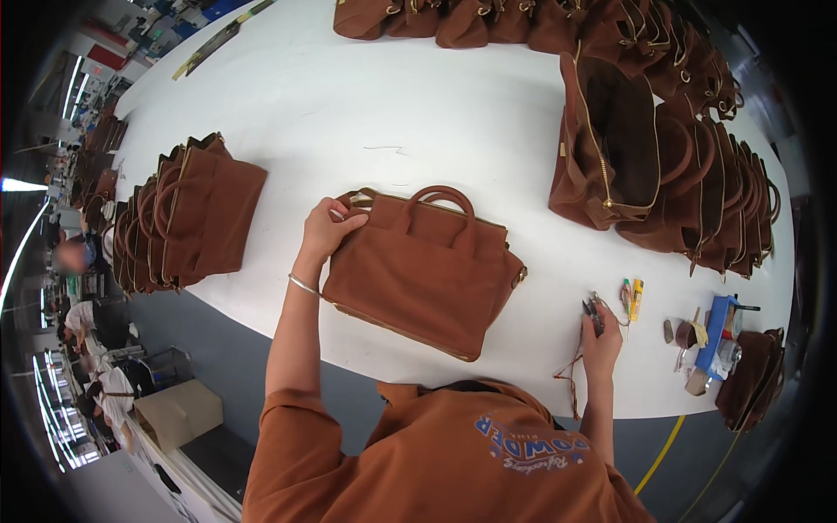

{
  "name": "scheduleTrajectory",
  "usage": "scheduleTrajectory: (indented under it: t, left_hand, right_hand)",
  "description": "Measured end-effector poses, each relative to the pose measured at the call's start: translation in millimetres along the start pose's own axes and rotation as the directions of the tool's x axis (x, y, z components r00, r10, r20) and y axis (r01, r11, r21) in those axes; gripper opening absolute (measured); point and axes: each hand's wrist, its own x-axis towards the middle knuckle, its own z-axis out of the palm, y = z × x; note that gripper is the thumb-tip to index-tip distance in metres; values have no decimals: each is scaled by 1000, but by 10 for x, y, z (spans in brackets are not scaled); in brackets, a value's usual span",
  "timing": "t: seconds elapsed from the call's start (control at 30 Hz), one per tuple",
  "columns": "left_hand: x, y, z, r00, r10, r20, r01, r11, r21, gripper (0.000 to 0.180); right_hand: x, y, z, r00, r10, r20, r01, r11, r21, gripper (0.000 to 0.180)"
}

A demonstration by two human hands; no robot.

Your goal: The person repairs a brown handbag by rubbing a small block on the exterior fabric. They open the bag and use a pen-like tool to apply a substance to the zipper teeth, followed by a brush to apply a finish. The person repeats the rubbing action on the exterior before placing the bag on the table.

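Note:
A brown handbag with two rolled handles and a gold zip along its lower edge lies on the white table in front of me. My left hand pinches its upper left corner, by the strap end. Off the bag's right side, low over the table, my right hand is closed round a small black-handled tool with metal at its tip; its exact kind is unclear. A thin reddish-brown cord trails beside that hand toward the table edge.
Similar bags stand in a row at the left. More bags crowd the right and far edge. Near my right hand lie a yellow tube and a blue holder with small tools. A cardboard box stands beyond the table, lower left.

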Motion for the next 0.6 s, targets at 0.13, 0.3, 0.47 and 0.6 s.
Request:
scheduleTrajectory:
  t: [0.13,0.3,0.47,0.6]
  left_hand:
    - [-115,119,88,986,159,-45,-154,982,108,30]
    - [-73,-10,141,917,377,-133,-325,896,302,22]
    - [6,-154,118,865,451,-219,-370,869,328,23]
    - [-146,-369,-158,924,132,-359,-104,990,96,32]
  right_hand:
    - [13,-3,2,999,51,6,-51,998,-49,28]
    - [28,-30,-9,1000,-2,-6,1,997,-72,29]
    - [-36,-4,-49,999,1,-50,-4,998,-64,30]
    - [-117,64,-177,991,14,-135,-43,975,-216,30]
